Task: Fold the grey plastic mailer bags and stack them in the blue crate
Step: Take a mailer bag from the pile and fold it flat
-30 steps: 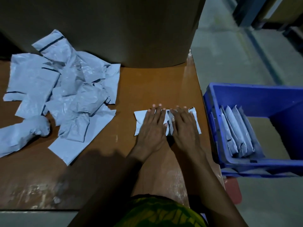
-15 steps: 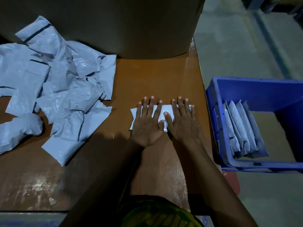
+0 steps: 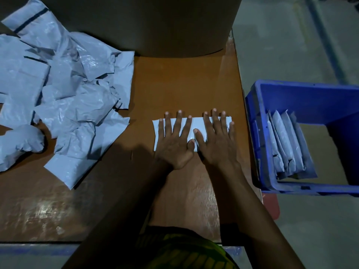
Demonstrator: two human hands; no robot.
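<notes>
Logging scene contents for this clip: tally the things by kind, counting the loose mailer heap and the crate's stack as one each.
Hands: left hand, right hand: 2
Pressed folded mailer: 1
Loose mailer heap: 1
Folded stack: 1
Blue crate: 1
Cardboard box: 1
Table: 1
Total: 8

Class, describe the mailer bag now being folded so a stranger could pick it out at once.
Start at the brown table. Between the crumpled grey pile on its left and the blue crate beside its right edge lies one folded mailer bag. It alone lies flat under the left hand and right hand.
</notes>
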